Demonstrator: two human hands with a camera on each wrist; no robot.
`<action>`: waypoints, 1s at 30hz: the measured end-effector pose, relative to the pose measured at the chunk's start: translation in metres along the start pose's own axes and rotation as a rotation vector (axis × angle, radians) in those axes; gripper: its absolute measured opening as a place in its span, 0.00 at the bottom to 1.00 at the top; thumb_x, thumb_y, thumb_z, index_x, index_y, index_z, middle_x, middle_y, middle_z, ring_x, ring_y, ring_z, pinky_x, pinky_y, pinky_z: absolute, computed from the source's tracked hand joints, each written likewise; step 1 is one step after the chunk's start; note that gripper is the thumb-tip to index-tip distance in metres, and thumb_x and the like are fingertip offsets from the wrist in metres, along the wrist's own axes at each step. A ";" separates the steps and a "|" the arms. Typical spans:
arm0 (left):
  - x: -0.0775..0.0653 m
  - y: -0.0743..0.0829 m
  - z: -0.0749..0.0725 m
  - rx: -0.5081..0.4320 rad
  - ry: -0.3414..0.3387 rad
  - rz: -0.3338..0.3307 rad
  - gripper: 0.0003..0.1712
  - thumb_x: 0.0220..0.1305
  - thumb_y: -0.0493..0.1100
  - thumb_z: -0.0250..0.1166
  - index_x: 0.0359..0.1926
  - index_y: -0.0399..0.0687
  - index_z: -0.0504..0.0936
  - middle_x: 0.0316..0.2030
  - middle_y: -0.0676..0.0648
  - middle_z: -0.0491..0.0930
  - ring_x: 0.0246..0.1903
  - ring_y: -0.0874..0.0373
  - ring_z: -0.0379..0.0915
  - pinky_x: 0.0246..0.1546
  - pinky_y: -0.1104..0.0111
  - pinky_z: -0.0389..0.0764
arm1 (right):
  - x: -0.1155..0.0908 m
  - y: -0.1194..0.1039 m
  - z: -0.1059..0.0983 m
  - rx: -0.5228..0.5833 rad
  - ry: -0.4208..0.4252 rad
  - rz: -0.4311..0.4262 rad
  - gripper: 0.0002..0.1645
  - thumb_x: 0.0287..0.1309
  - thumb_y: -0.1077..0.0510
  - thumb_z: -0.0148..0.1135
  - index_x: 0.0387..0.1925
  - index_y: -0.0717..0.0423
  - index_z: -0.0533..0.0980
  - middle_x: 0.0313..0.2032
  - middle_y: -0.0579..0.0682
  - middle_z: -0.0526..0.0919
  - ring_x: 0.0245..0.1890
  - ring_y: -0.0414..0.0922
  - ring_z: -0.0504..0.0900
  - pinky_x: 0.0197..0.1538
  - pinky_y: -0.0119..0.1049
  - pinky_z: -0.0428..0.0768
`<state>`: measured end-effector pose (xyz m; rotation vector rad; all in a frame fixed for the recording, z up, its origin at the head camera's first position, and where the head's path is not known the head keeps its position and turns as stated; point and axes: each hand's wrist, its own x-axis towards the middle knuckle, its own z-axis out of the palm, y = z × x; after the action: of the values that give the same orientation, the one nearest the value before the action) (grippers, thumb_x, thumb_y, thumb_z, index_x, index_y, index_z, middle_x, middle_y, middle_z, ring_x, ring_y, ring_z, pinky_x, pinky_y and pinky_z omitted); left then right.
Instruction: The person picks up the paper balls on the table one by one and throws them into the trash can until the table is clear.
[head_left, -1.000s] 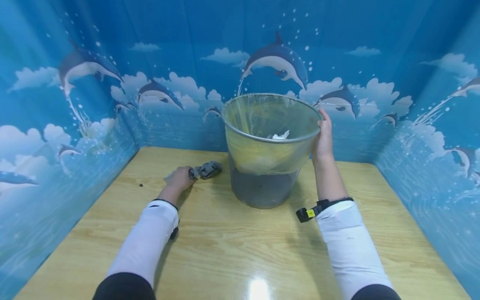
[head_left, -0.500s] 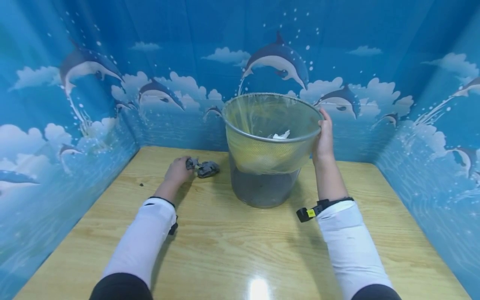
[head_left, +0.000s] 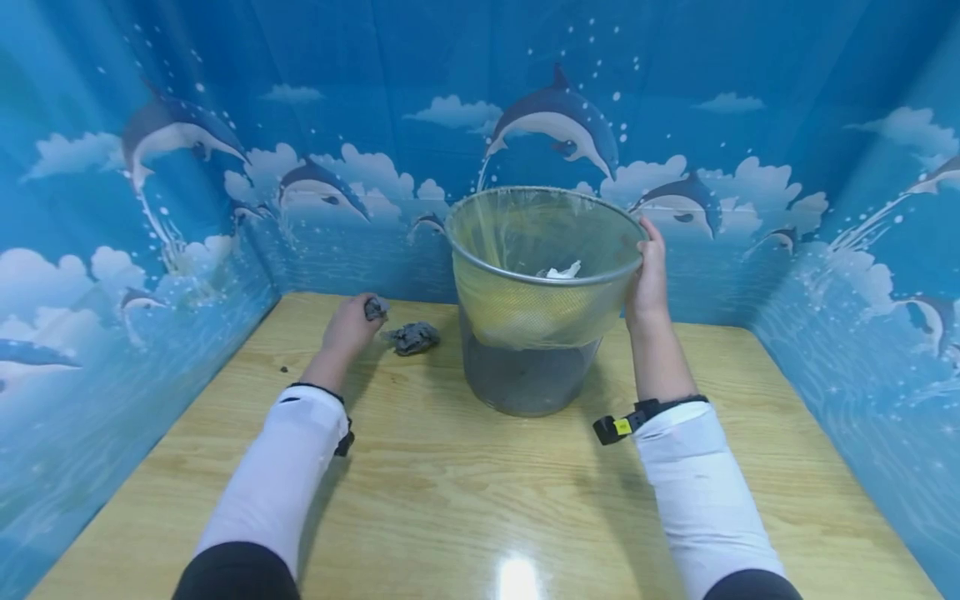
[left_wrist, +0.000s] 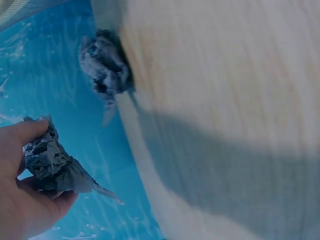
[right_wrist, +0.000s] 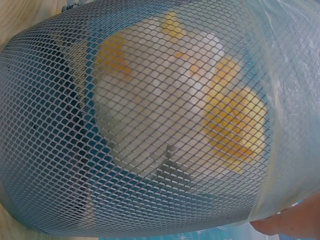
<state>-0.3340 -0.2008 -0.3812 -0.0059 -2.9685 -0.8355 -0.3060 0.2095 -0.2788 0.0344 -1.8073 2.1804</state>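
My left hand (head_left: pixel 351 327) pinches a crumpled piece of grey paper (left_wrist: pixel 52 162) between thumb and fingers, raised over the table's far left part. A second crumpled grey paper (head_left: pixel 415 337) lies on the table just right of that hand. A grey wire-mesh wastebasket (head_left: pixel 525 383) stands at the back middle, lined with a translucent bag (head_left: pixel 517 308) folded over its rim. My right hand (head_left: pixel 649 275) grips the rim at its right side. Inside, white scraps (head_left: pixel 562 271) show over the rim. Through the mesh, white and yellow crumpled contents (right_wrist: pixel 235 122) appear in the right wrist view.
The light wood table (head_left: pixel 465 500) is bounded by blue dolphin-print curtains (head_left: pixel 360 108) at the back and both sides. A tiny dark speck (head_left: pixel 283 369) lies on the table at the left.
My left hand has lifted the grey paper up and away to the left, apart from the other crumpled paper, which stays on the table. The right hand and the wastebasket have not moved.
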 end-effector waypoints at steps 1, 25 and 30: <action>0.001 0.002 -0.002 -0.004 0.008 0.003 0.31 0.69 0.43 0.56 0.69 0.36 0.62 0.64 0.28 0.65 0.63 0.33 0.62 0.62 0.44 0.66 | 0.000 0.000 0.000 0.000 0.001 -0.003 0.37 0.63 0.52 0.33 0.75 0.43 0.48 0.75 0.45 0.45 0.71 0.46 0.54 0.72 0.41 0.53; 0.009 0.085 -0.069 -0.156 0.238 0.051 0.33 0.69 0.45 0.56 0.73 0.49 0.60 0.66 0.36 0.63 0.65 0.40 0.61 0.63 0.47 0.66 | 0.001 0.000 -0.001 -0.005 -0.006 0.002 0.37 0.64 0.51 0.34 0.75 0.43 0.48 0.75 0.44 0.45 0.71 0.46 0.54 0.72 0.40 0.54; 0.004 0.099 -0.078 -0.200 0.277 0.086 0.33 0.70 0.45 0.56 0.73 0.53 0.59 0.69 0.38 0.61 0.67 0.42 0.60 0.64 0.48 0.65 | 0.001 0.000 -0.001 -0.012 -0.006 0.003 0.37 0.64 0.51 0.34 0.75 0.42 0.48 0.75 0.44 0.45 0.71 0.45 0.53 0.72 0.40 0.53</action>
<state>-0.3323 -0.1571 -0.2628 -0.0242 -2.5998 -1.0260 -0.3070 0.2102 -0.2790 0.0360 -1.8254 2.1737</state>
